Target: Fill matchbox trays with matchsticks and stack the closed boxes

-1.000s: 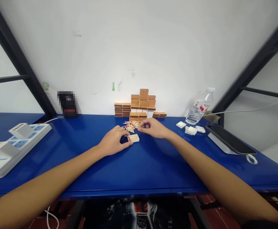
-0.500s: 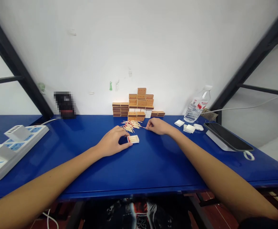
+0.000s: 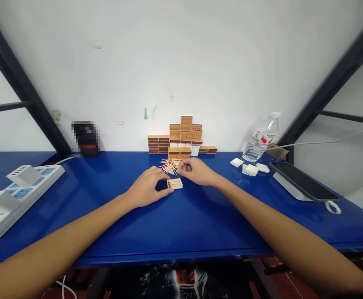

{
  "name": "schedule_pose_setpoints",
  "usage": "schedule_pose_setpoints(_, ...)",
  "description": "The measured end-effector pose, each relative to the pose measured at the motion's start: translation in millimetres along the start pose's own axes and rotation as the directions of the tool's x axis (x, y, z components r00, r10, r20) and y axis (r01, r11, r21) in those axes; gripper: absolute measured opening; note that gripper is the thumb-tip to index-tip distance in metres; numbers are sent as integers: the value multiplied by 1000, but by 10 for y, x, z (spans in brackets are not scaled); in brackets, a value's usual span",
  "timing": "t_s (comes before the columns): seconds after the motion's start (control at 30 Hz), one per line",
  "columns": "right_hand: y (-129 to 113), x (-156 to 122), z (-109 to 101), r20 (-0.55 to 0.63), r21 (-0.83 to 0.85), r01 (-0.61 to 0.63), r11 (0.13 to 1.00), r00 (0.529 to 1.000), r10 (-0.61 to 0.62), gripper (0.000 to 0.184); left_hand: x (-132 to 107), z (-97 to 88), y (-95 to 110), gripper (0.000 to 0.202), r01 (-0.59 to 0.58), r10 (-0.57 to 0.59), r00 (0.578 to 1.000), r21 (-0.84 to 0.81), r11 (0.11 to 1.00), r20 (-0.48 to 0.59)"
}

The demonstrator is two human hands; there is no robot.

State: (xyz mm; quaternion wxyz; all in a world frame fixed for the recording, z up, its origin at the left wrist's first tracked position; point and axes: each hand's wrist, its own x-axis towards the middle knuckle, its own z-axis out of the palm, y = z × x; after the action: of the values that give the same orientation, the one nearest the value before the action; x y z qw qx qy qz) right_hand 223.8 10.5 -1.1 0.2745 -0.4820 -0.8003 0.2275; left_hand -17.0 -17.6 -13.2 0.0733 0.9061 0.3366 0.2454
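At the centre of the frame, an open matchbox tray (image 3: 175, 183) with red-tipped matches inside is being held against a blue table (image 3: 181, 224) by the left hand (image 3: 147, 189). The tray's left end is being pinched lightly between thumb and forefinger, while the rest of the tray is lying clear of the grip, just right of the fingertips. The right hand (image 3: 196, 171) is being held just above and to the right of the tray, its fingertips drawn close together at the edge of a loose pile of matches (image 3: 169, 166). Whether a match is being gripped there cannot be told, as it is too small to see. A stack of closed matchboxes (image 3: 183, 135) is being shown behind the pile, against the white wall. A water bottle (image 3: 260, 141) and a dark tablet (image 3: 304, 187) are being shown at the right of the frame, and a white power strip (image 3: 16, 187) at the left edge.
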Motion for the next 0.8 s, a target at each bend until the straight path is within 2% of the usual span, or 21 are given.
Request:
schedule_pose_setpoints(0.1, 16, 94, 66, -141, -49, -132, 990, 982, 125, 26, -6, 10, 13, 30, -29, 30, 1000, -44, 999, 3)
schedule_pose_setpoints(0.23, -42, 195, 185, -123, -175, -166, 970, 982, 146, 41, -9, 17, 31, 27, -51, 52, 999, -79, 996, 12)
schedule_pose_setpoints(0.4, -71, 187, 205, -77, -255, -152, 955, 988, 137, 33, -2, 15, 9, 28, -36, 36, 999, -67, 997, 8)
schedule_pose_setpoints(0.53, -38, 87, 53, -2, -279, -167, 946, 985, 173, 23, 0, 7, 8, 29, -35, 36, 999, -63, 997, 14)
schedule_pose_setpoints(0.67, 52, 16, -191, 62, -274, -194, 942, 974, 219, 18, -2, 0, 7, 29, -47, 48, 999, -51, 998, 9)
schedule_pose_setpoints(0.73, 112, 8, -320, 124, -227, -170, 959, 972, 202, 20, -1, 0, -2, 29, -44, 44, 999, -40, 998, 1)
schedule_pose_setpoints(0.8, 158, 8, -430, 233, -129, -111, 985, 962, 139, 27, 0, 2, -12, 29, -33, 33, 999, -27, 999, -6)
